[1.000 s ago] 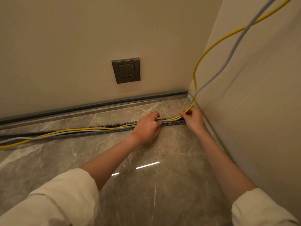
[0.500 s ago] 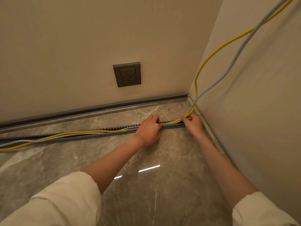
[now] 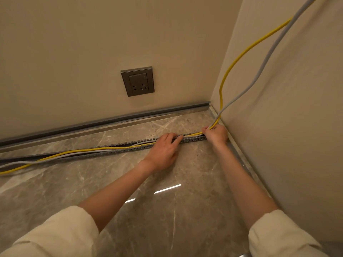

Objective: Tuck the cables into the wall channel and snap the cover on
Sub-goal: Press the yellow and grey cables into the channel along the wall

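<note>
A grey slotted cable channel (image 3: 104, 152) lies open on the marble floor, running left to right toward the corner. A yellow cable (image 3: 241, 54) and a grey cable (image 3: 267, 58) hang down along the right wall and run along the channel to the left. At the channel's right end my right hand (image 3: 216, 135) pinches both cables where they bend into it. My left hand (image 3: 163, 151) lies palm down over the channel, fingertips pressing the cables inside. No channel cover is in view.
A grey wall socket (image 3: 137, 81) sits on the back wall above a grey skirting strip (image 3: 111, 119). The right wall (image 3: 287, 127) meets the back wall just behind my right hand. Glossy marble floor (image 3: 148, 210) spreads between my forearms.
The view has dropped slightly, so the socket sits lower in frame. My right hand has shifted a little toward the corner; my left hand stays on the channel.
</note>
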Motion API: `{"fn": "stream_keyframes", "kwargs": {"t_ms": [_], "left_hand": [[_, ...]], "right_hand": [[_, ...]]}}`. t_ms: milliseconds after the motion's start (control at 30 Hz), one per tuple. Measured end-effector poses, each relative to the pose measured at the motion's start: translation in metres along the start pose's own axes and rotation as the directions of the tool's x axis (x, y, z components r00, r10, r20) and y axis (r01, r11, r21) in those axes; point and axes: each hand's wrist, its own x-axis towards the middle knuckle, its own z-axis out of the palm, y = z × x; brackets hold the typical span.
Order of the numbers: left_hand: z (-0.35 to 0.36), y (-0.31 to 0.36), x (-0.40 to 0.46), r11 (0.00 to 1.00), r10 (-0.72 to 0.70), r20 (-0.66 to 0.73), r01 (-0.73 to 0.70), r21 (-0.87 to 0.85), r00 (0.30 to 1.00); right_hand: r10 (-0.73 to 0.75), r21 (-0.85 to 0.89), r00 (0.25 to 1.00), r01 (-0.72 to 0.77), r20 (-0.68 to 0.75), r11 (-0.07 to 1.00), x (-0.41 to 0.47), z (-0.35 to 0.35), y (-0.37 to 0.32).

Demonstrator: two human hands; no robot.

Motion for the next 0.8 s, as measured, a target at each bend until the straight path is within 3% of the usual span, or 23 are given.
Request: {"fn": "stream_keyframes", "kwargs": {"t_ms": [267, 633, 800], "left_hand": [[-0.007, 0.019, 0.036, 0.997, -0.002, 0.099, -0.005, 0.077, 0.995], [-0.002, 0.014, 0.036, 0.997, 0.023, 0.049, -0.026, 0.073, 0.999], [-0.002, 0.012, 0.031, 0.997, 0.015, 0.026, -0.017, 0.080, 1.000]], "right_hand": [[-0.068, 0.031, 0.997, 0.069, -0.029, 0.997, -0.015, -0.006, -0.004], [-0.235, 0.052, 0.972, 0.235, 0.009, 0.971, -0.016, -0.014, 0.008], [-0.195, 0.118, 0.979, 0.201, -0.059, 0.973, -0.014, -0.018, 0.011]]}}
